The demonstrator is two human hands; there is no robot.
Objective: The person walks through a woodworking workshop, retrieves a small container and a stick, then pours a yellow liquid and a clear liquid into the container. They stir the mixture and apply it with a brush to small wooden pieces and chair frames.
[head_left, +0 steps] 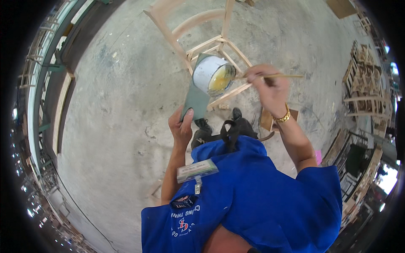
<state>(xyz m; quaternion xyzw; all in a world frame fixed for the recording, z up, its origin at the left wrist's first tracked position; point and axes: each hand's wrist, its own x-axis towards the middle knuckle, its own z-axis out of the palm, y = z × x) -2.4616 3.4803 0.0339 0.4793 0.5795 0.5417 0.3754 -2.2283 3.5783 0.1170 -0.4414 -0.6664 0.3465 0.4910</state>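
My left hand [181,125] grips the lower end of a flat grey-green board [196,101], thumb on top. At the board's far end sits a white can [205,72], its open mouth showing yellowish glue-like stuff [222,79] inside and smears round the rim. My right hand [269,86], slightly blurred, is closed on a thin wooden stick [291,76]. The stick's inner end is beside the can's mouth; whether it has bristles I cannot tell. Beyond and partly behind the can stands a bare wooden chair frame [226,26], some of it hidden by the can and board.
A small wooden box [266,119] is on the concrete floor [114,114] by my feet, under my right forearm. Stacked curved wooden parts [367,80] line the right side. Along the left runs a long green metal structure [33,101] with a wooden rail [62,114] beside it.
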